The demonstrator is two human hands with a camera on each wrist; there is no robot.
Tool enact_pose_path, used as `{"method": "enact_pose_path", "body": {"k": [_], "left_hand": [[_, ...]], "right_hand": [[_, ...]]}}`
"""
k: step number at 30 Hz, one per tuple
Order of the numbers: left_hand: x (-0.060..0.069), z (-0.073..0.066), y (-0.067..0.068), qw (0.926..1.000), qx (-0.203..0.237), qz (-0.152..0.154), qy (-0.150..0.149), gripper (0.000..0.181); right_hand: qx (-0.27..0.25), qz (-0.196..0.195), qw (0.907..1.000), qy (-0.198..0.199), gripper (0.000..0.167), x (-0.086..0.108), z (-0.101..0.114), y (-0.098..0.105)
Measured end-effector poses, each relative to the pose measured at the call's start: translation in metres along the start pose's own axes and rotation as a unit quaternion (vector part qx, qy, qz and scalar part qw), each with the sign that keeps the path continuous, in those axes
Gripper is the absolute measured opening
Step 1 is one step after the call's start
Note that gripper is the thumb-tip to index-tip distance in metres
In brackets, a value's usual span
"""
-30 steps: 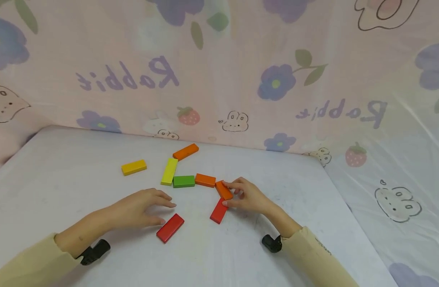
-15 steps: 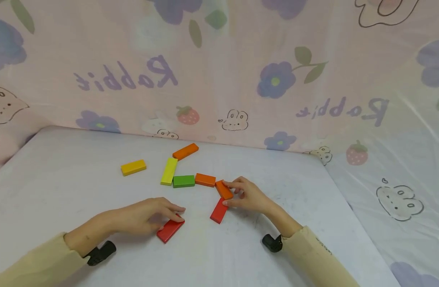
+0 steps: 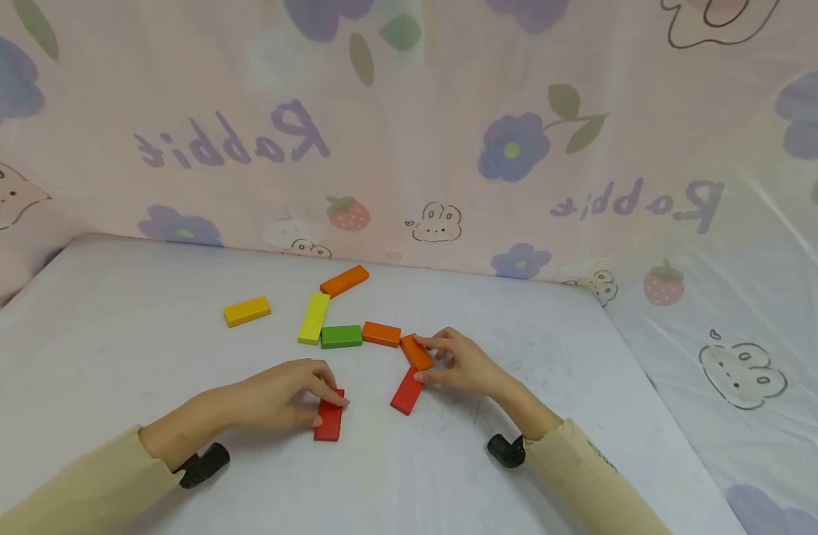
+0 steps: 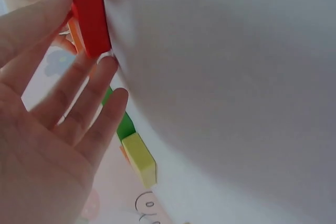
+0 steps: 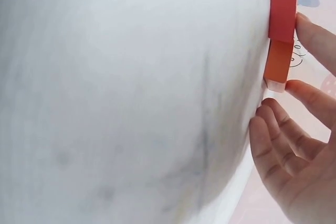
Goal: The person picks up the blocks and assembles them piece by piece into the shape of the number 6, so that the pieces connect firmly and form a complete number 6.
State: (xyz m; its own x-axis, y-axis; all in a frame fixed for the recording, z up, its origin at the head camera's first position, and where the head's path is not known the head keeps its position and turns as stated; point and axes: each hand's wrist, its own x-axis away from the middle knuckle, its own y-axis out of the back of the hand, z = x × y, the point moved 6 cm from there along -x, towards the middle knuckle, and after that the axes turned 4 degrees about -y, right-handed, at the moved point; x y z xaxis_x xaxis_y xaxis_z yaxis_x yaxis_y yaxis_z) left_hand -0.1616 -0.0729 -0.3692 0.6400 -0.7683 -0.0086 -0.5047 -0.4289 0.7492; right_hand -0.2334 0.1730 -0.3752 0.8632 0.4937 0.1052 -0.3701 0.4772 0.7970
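My left hand (image 3: 281, 397) pinches a red wooden block (image 3: 330, 422) between thumb and fingers, low over the white tabletop. In the left wrist view the thumb lies on the side of this red block (image 4: 90, 17), and the other fingers extend past its end. My right hand (image 3: 465, 364) rests beside two touching blocks. Its index fingertip touches an orange block (image 3: 415, 352), and its thumb touches a second red block (image 3: 406, 392). The right wrist view shows these fingers fairly straight along the orange block (image 5: 279, 61) and red block (image 5: 283, 6).
A bent line continues leftward from the right hand: an orange block (image 3: 382, 334), a green block (image 3: 342, 336), a yellow-green block (image 3: 313, 318) and another orange block (image 3: 345, 281). A yellow block (image 3: 247, 311) lies apart at left. A printed cloth (image 3: 395, 148) rises behind the table.
My left hand has come down onto the near red block, gripped it and turned it more upright in the head view, shifting it slightly right. The right hand has stayed in place.
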Motion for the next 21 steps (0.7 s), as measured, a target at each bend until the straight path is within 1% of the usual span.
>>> {"method": "enact_pose_path", "body": {"k": [2, 6, 8, 11, 13, 17, 21], "left_hand": [[-0.004, 0.001, 0.000, 0.9999, 0.005, -0.007, 0.007, 0.031], [-0.011, 0.004, -0.001, 0.9990, 0.018, -0.028, 0.030, 0.032], [-0.014, 0.005, -0.002, 0.9979, 0.023, -0.041, 0.044, 0.033], [-0.016, 0.004, -0.003, 0.9963, 0.025, -0.066, 0.049, 0.035], [-0.017, 0.003, -0.004, 0.9947, 0.027, -0.081, 0.058, 0.036], [-0.018, -0.002, -0.006, 0.9890, 0.023, -0.112, 0.094, 0.037], [-0.022, -0.009, -0.008, 0.9804, 0.014, -0.143, 0.135, 0.035]], "right_hand": [[-0.001, 0.001, 1.0000, -0.002, 0.063, 0.000, 0.000, 0.000], [-0.004, 0.003, 1.0000, -0.004, 0.063, 0.001, 0.001, 0.000], [-0.005, 0.003, 1.0000, -0.006, 0.063, 0.001, 0.002, 0.001], [-0.006, 0.004, 0.9999, -0.009, 0.063, 0.000, 0.001, 0.000], [-0.005, 0.005, 0.9999, -0.009, 0.063, 0.000, 0.001, 0.000], [-0.004, 0.005, 1.0000, -0.006, 0.063, 0.000, 0.001, 0.000], [-0.006, 0.004, 0.9999, -0.010, 0.064, -0.001, 0.001, 0.000]]}}
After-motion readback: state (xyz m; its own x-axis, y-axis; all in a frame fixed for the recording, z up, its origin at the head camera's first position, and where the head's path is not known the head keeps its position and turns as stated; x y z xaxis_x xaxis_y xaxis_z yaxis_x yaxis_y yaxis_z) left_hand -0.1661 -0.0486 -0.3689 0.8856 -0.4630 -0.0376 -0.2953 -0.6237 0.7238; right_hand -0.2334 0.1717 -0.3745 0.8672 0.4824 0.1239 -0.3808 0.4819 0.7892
